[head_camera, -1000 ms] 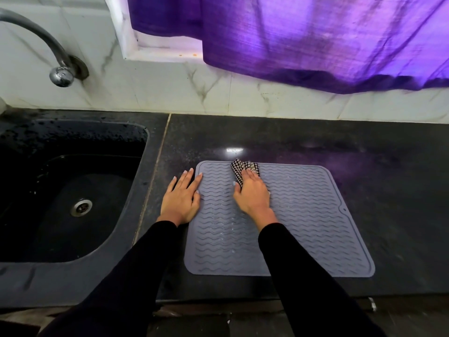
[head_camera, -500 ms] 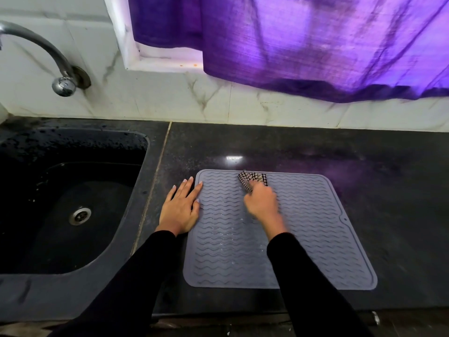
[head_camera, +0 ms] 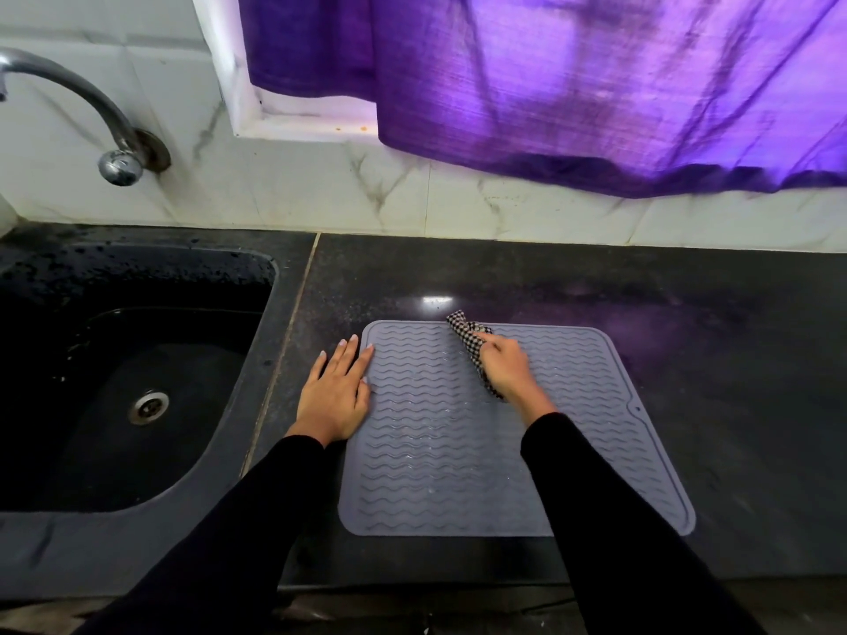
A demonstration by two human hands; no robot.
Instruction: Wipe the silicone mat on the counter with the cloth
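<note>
Right hand [head_camera: 506, 366] has its fingers curled round a bunched checkered cloth [head_camera: 468, 339], pressing it down on the mat [head_camera: 440, 451] up near the far edge, a bit right of centre. One end of the cloth pokes out past the fingertips toward the wall, the other trails out under the palm toward the person, so the wad lies roughly far-to-near. Left hand [head_camera: 334, 396] is flat, fingers straight and together, pinning the mat's left edge, half on the mat and half on the desk [head_camera: 687, 359].

What matters for the next stroke, as far as I can judge: nearly all the unwiped-looking mat lies toward the person and off to the right of the cloth. The ribs run side to side in wavy lines, so I'd guess sideways passes follow the grooves, while pulling toward the body rides across them. Right hand's clearly the one doing the work; the left just stops the mat skating.

Desk is dark polished stone with a glare spot just beyond the mat. Black sink [head_camera: 137, 277] sits to the left, wet-looking, with a tap [head_camera: 91, 103] above it. Marble-look tiles behind, purple curtain [head_camera: 573, 93] hanging over the window.
</note>
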